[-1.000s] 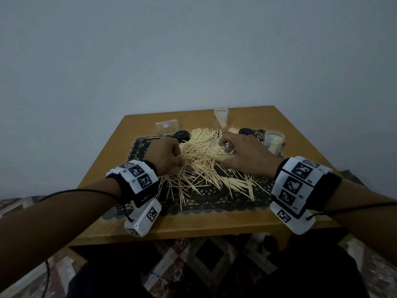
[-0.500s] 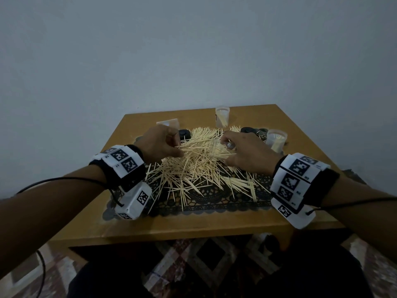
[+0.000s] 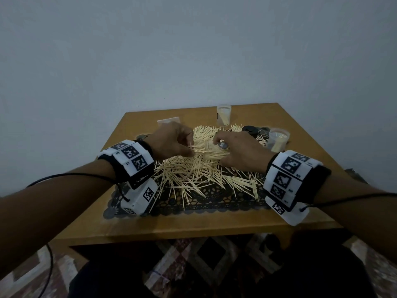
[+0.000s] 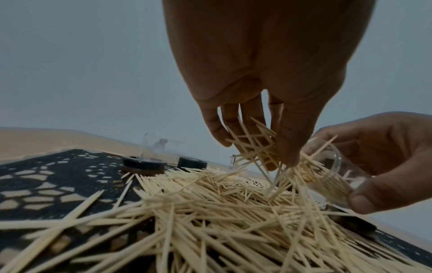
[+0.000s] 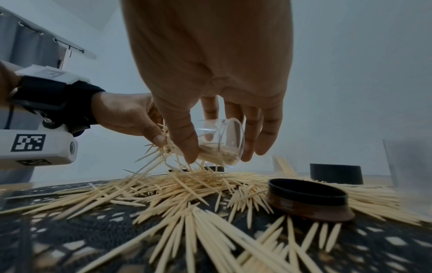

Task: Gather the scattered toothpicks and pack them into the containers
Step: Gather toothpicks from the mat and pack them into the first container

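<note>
Counter: since a second ago the left hand has lifted off the heap of toothpicks and now sits higher, level with the right hand. The heap itself lies spread over the dark patterned mat, largely undiminished.

The right hand still grips a clear container, tipped on its side with its mouth toward the left hand, partly filled. The left hand pinches a loose bunch of toothpicks at that mouth; several stragglers hang or fall back. Judgement: one handful is being loaded and most of the task remains.

Two further containers stand at the far side, each holding toothpicks. Black lids lie on the mat.

Writing: none legible; only square coded markers on the wristbands.
</note>
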